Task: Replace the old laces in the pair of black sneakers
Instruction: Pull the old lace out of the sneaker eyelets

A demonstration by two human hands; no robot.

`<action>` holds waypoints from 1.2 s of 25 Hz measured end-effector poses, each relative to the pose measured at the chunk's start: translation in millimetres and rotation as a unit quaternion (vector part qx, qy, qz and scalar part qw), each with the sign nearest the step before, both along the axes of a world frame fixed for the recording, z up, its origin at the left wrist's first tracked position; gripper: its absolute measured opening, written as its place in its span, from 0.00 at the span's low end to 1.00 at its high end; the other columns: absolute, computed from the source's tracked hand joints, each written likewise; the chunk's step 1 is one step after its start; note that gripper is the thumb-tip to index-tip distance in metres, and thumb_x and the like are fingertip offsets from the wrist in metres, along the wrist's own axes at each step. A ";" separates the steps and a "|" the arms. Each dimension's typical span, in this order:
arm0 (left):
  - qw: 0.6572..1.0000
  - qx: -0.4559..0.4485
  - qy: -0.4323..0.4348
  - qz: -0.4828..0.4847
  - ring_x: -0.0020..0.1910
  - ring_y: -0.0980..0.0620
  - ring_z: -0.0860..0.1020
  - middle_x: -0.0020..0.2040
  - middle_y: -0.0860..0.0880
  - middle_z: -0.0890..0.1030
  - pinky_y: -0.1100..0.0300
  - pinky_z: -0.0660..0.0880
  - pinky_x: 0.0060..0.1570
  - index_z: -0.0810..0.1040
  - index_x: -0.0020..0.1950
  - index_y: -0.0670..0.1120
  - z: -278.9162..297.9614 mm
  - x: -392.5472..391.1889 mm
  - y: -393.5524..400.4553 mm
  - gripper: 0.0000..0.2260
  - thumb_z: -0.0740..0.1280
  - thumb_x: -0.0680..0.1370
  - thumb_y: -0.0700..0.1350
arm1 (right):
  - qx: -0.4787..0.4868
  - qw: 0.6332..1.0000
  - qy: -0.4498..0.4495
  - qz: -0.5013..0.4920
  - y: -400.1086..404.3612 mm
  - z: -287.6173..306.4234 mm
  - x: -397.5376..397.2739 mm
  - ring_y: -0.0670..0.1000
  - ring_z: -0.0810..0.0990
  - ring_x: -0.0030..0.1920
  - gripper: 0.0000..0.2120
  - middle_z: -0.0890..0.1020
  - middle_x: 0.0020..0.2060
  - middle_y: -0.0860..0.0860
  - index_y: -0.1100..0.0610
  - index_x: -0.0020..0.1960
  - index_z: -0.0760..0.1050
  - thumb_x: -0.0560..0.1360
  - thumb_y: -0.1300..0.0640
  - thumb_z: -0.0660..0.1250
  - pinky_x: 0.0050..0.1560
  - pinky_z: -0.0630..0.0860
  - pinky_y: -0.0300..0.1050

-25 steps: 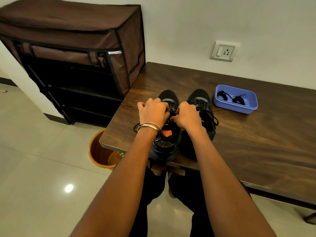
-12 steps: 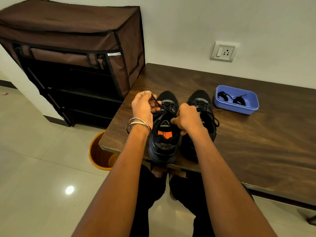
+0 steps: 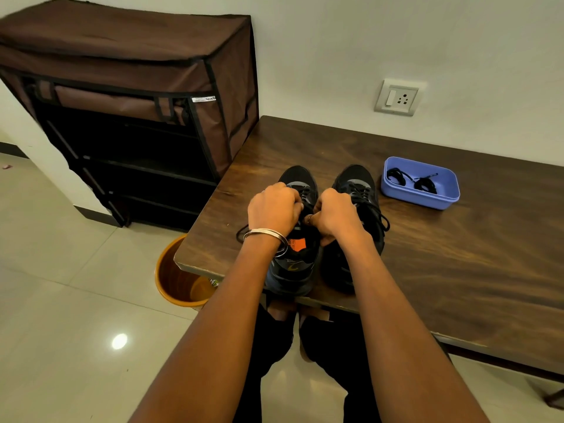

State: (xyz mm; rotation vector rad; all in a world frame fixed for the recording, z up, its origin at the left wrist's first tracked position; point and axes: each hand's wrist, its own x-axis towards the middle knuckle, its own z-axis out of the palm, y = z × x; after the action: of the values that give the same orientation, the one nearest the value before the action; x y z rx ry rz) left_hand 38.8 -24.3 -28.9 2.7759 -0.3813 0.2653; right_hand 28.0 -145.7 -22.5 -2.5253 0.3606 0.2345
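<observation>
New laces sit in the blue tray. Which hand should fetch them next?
Right. The blue tray lies on the table to the right of both sneakers, nearest the right hand. The left hand would have to cross over the sneakers. Both hands are busy at the left sneaker's lace.

brown fabric shoe rack (image 3: 128,96) against the wall at left, orange bin (image 3: 180,277) on the tiled floor (image 3: 61,300) beside the wooden table (image 3: 457,270), wall socket (image 3: 398,97) above the table

Right of the sneakers (image 3: 355,209), bare table (image 3: 457,270) lies open; only the blue tray (image 3: 421,196) stands behind.
</observation>
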 end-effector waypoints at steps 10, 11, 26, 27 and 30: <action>0.508 -0.811 0.244 0.153 0.34 0.49 0.80 0.33 0.50 0.79 0.50 0.78 0.45 0.71 0.43 0.47 10.9 6.1 13.0 0.10 0.55 0.83 0.43 | 0.025 1.000 0.005 -0.006 1.0 7.7 -3.9 0.60 0.83 0.36 0.13 0.79 0.43 0.59 0.60 0.42 0.72 0.74 0.55 0.74 0.35 0.84 0.53; 0.489 -0.819 0.246 0.173 0.30 0.52 0.77 0.31 0.52 0.77 0.52 0.76 0.41 0.71 0.43 0.47 9.0 9.0 14.9 0.10 0.57 0.83 0.45 | 0.029 1.000 0.005 -0.006 0.9 7.3 -4.3 0.60 0.83 0.35 0.13 0.80 0.43 0.59 0.60 0.43 0.72 0.74 0.55 0.74 0.34 0.84 0.52; 0.926 -0.312 0.133 0.167 0.46 0.47 0.81 0.42 0.50 0.85 0.56 0.74 0.50 0.83 0.41 0.48 -3.8 5.9 2.6 0.08 0.65 0.76 0.47 | 0.018 1.000 0.007 0.003 -4.1 1.5 1.2 0.61 0.83 0.42 0.15 0.81 0.45 0.61 0.62 0.50 0.76 0.72 0.53 0.76 0.44 0.84 0.54; 0.856 -0.433 0.195 0.204 0.43 0.47 0.82 0.38 0.49 0.85 0.54 0.77 0.50 0.81 0.39 0.46 0.0 9.9 4.9 0.10 0.63 0.76 0.45 | 0.024 1.000 0.013 0.002 -3.7 2.1 0.9 0.61 0.84 0.40 0.15 0.81 0.45 0.60 0.62 0.50 0.76 0.72 0.54 0.76 0.41 0.84 0.55; 0.597 -0.709 0.313 0.206 0.36 0.44 0.83 0.36 0.42 0.84 0.54 0.82 0.43 0.70 0.37 0.41 1.1 15.4 11.9 0.11 0.56 0.78 0.39 | 0.043 0.999 0.026 -0.008 -2.7 4.4 0.5 0.60 0.84 0.36 0.13 0.81 0.46 0.60 0.63 0.51 0.76 0.73 0.56 0.75 0.34 0.84 0.53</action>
State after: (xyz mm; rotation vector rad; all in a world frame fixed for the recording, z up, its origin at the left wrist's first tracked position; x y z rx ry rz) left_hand 54.1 -12.4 -27.8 1.1169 0.5071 -0.2587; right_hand 28.5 -148.5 -18.1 -2.4345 0.3821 0.3042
